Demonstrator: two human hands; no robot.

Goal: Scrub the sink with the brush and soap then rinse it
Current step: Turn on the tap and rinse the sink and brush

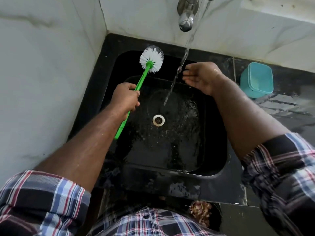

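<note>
Gripping the green plastic brush (151, 59), left hand (125, 97); right hand (200, 77) relaxed, cupped beside glossy black sink (213, 150).

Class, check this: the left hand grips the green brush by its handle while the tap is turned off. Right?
Not quite. The head view shows the tap running, its water falling beside the open right hand. The left hand does grip the brush handle.

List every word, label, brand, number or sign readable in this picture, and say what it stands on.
None: no readable text shows anywhere in this view.
Brush: no mark visible on its green handle or white bristles.
Teal container: plain surfaces, no label showing.
Tap: bare metal, no brand visible.
Sink: black, wet, unmarked.
Plaid shirt sleeve: only a checked pattern, no lettering.
</note>
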